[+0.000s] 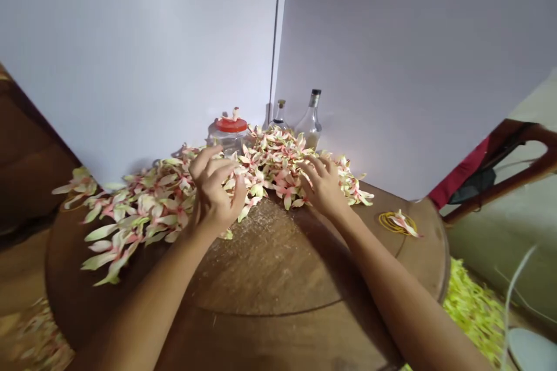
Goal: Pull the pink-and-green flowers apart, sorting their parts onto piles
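Note:
A broad heap of pale green and pink flowers (152, 208) covers the far part of a round wooden table (270, 261). My left hand (213, 191) is curled into the heap, its fingertips among the blooms. Whether it grips any is hidden. My right hand (322, 185) rests on the heap's right side with fingers spread and nothing visible in them. A loop of yellow rubber bands (395, 223) lies to the right of that hand, with a single flower (404, 224) across it.
Behind the heap stand a glass jar with a red lid (227, 133) and two glass bottles (310, 123). White boards (130, 58) rise behind the table. A wooden chair (513, 171) stands at the right, above a pile of shredded green material (474, 313) on the floor.

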`<act>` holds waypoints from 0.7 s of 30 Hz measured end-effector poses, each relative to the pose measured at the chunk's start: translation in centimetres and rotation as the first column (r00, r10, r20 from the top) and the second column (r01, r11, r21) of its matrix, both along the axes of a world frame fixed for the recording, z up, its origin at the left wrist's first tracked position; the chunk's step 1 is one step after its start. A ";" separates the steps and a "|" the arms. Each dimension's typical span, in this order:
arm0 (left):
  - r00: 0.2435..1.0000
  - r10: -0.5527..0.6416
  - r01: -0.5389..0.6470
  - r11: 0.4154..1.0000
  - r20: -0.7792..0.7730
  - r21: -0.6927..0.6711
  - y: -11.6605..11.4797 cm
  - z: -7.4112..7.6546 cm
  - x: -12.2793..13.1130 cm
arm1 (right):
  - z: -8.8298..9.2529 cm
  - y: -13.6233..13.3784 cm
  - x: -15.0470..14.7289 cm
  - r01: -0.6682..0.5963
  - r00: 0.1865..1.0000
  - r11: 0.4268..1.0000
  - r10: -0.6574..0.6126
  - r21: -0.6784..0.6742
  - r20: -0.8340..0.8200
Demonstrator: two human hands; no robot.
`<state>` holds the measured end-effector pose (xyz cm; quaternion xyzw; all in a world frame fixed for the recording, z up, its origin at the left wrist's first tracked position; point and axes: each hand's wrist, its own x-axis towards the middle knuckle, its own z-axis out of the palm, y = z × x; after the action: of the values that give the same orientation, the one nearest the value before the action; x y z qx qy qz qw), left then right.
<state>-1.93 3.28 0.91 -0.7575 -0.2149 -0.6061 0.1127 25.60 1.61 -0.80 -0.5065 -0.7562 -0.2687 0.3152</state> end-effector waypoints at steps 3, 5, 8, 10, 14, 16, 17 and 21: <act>0.993 0.087 -0.081 0.994 -0.082 0.072 -0.4 -0.9 -0.8 | -1.5 0.2 0.9 0.027 0.999 0.993 -0.023 -0.119 0.034; 0.977 0.140 -0.141 0.990 -0.160 0.003 -0.7 -0.5 -1.1 | -1.4 0.3 1.4 0.031 0.999 0.986 -0.028 -0.164 0.018; 0.905 0.221 -0.296 0.941 -0.364 -0.165 -0.7 0.1 -1.3 | -1.0 0.5 2.0 0.008 1.000 0.967 -0.002 -0.254 0.027; 0.834 0.290 -0.426 0.879 -0.468 -0.214 -0.6 -0.1 -1.5 | -0.9 0.6 2.3 -0.014 0.999 0.949 0.022 -0.316 0.024; 0.750 0.362 -0.571 0.777 -0.554 -0.266 -0.4 -0.9 -1.9 | -0.9 0.5 2.2 -0.040 0.999 0.934 0.027 -0.354 -0.041; 0.741 0.325 -0.576 0.758 -0.588 -0.307 -0.4 -1.1 -1.9 | -1.0 0.5 2.0 -0.042 0.998 0.935 0.020 -0.353 -0.066; 0.740 0.304 -0.572 0.754 -0.600 -0.323 -0.5 -1.1 -1.8 | -1.1 0.5 1.8 -0.045 0.997 0.934 0.020 -0.356 -0.074; 0.744 0.269 -0.549 0.767 -0.611 -0.332 -1.0 -1.1 -1.1 | -1.2 0.5 1.4 -0.057 0.995 0.936 0.024 -0.347 -0.099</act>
<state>-3.02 2.31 -0.20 -0.8275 -0.4887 -0.2553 0.1057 27.01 2.11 -2.00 -0.5506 -0.7867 -0.0997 0.2608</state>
